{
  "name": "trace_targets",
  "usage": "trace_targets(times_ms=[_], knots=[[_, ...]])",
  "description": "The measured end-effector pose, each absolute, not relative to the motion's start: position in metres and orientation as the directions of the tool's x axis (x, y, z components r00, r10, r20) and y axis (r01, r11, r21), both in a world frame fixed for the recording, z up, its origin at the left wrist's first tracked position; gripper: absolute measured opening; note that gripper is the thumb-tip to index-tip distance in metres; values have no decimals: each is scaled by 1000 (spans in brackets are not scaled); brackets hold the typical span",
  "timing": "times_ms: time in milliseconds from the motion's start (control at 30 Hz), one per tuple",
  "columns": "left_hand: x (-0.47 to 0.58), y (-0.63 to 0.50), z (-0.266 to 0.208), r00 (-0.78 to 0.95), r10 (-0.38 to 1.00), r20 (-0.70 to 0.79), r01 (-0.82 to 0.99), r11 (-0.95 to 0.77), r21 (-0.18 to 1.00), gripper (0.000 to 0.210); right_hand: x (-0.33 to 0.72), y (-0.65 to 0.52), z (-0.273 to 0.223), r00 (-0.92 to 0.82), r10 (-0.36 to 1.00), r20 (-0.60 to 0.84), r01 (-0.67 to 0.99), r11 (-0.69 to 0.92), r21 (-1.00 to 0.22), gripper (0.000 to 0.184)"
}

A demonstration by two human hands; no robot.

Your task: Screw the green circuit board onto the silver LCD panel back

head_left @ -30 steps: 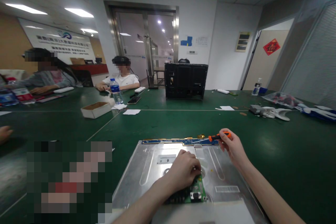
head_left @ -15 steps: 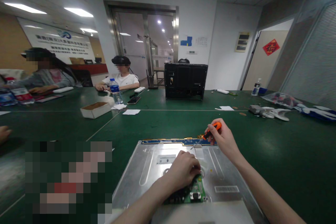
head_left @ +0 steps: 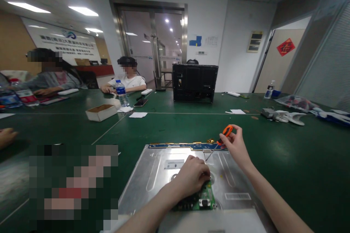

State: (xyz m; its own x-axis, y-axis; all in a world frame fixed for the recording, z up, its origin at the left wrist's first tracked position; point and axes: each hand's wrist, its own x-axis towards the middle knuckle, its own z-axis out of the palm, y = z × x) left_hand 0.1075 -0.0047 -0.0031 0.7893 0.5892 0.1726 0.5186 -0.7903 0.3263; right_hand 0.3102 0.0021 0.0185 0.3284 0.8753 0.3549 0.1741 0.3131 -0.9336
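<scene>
Clamped in our right hand [head_left: 235,142], the orange-and-black screwdriver [head_left: 227,130] slants over the far edge of the silver panel [head_left: 142,182], room on the table [head_left: 188,127] beyond, our left hand's [head_left: 194,174] hold on the green board [head_left: 209,193] indeterminable.

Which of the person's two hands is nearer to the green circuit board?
Left. The left hand is at the green circuit board, hiding part of it. The right hand is farther off, beyond the board and to its right, holding an orange-and-black screwdriver.
</scene>
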Motion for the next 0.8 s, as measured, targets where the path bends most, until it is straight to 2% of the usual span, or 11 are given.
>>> trace_targets(times_ms=[100, 300, 567, 800], knots=[[108, -5, -3, 786, 592, 178, 523, -790, 318, 8, 304, -11, 22, 318, 849, 422, 242, 358, -902, 56], [108, -4, -4, 790, 586, 180, 513, -793, 327, 8, 293, -32, 19, 158, 792, 589, 437, 479, -761, 44], [108, -6, 1, 788, 594, 158, 526, -785, 327, 9, 280, -40, 19, 114, 704, 701, 514, 562, -648, 39], [105, -5, 4, 813, 563, 146, 504, -807, 308, 10, 279, -41, 23, 69, 685, 725, 549, 581, -601, 36]])
